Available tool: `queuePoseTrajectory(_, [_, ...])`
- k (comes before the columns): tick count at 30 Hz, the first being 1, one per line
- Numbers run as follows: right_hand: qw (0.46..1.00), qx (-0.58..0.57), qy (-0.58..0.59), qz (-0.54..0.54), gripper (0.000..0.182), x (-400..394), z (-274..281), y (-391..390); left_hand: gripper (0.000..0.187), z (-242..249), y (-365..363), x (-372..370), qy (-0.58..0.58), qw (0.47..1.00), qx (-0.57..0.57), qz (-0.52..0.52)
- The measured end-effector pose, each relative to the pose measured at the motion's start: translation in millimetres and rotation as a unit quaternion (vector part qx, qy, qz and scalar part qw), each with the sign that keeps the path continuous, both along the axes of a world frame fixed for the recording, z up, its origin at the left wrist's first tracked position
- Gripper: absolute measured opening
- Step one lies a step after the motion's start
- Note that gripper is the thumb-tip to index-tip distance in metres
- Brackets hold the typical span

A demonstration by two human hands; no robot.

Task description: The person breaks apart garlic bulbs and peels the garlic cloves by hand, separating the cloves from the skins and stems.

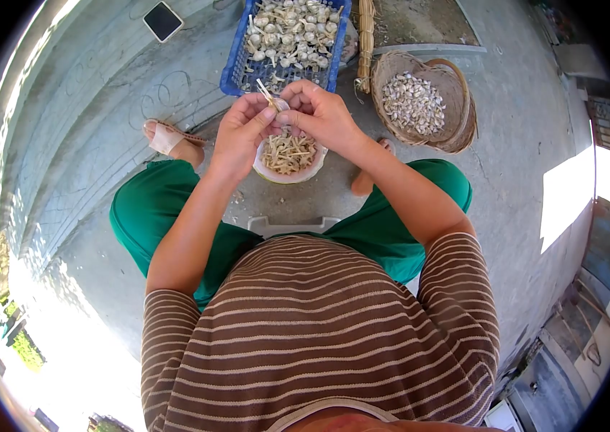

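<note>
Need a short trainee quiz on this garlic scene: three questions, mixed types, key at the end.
1. Multiple choice. What lies in the wicker basket?
A) whole bulbs with stems
B) loose cloves
C) potatoes

2. True or false. The bowl is nearer the person than the blue crate is.

3. Short answer. Which hand or hands hold the garlic bulb?

Key: 1 B; 2 true; 3 both, the left hand and the right hand.

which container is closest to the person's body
The round bowl with the pale rim, filled with dry, light-brown scraps; the blue crate and the woven basket both sit farther out.
</note>
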State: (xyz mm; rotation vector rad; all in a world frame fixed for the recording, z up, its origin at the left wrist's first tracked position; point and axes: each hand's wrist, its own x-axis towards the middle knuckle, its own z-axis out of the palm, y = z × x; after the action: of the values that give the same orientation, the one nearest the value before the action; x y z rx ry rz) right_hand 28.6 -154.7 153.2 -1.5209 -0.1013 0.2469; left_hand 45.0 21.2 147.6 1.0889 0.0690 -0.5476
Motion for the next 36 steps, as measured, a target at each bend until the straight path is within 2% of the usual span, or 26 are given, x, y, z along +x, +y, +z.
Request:
queuePoseTrajectory(5, [1.0,0.022,-0.01,0.014,0.024,2,-12,0,0.016,0,2,0,0.027,0.999,-0.005,-0.018])
queuePoseTrajectory(8, [0.999,0.007,0.034,0.026,0.022,0,1,-2,0.013,-2,2,0,-0.016,0.999,0.022,-0.026])
queuePoseTrajectory(13, [0.999,-0.012,0.04,0.028,0.019,-1,-3,-4,0.014,-1,-4,-6,-0.097,0.984,0.148,-0.03])
queuePoseTrajectory(17, [0.997,0.003,0.065,0.032,0.018,-3,-1,-3,0.019,-5,-5,-7,-0.101,0.976,0.192,-0.019])
queuePoseTrajectory(18, [0.997,0.003,0.065,0.032,0.018,-3,-2,-4,0.02,-6,-4,-6,-0.088,0.982,0.165,-0.013])
queuePoseTrajectory(20, [0.989,0.101,0.092,0.052,0.015,-2,-6,-7,0.021,-6,-3,-6,-0.074,0.988,0.139,-0.006])
queuePoseTrajectory(24, [0.985,0.127,0.111,0.046,0.015,-2,-5,-8,0.024,3,-6,-5,-0.018,0.997,0.076,-0.011])
queuePoseTrajectory(26, [0.961,0.197,0.192,0.019,0.018,-1,-8,-9,0.025,4,-5,-4,0.001,0.998,0.061,-0.015])
queuePoseTrajectory(27, [0.961,0.197,0.193,0.02,0.018,0,-10,-11,0.025,4,-5,-3,0.013,0.999,0.038,-0.02])
queuePoseTrajectory(29, [0.938,0.282,0.196,0.045,0.023,2,-13,-17,0.025,3,-3,-1,0.025,0.999,0.015,-0.024])
queuePoseTrajectory(30, [0.938,0.282,0.197,0.045,0.023,2,-10,-14,0.024,2,-1,0,0.033,0.999,-0.004,-0.031])
queuePoseTrajectory(32, [0.946,0.269,0.178,-0.042,0.025,0,-3,-4,0.023,3,0,0,0.041,0.998,-0.023,-0.038])
queuePoseTrajectory(36, [0.958,0.234,0.149,-0.072,0.028,0,-15,0,0.018,3,-2,-2,0.075,0.993,-0.068,-0.053])
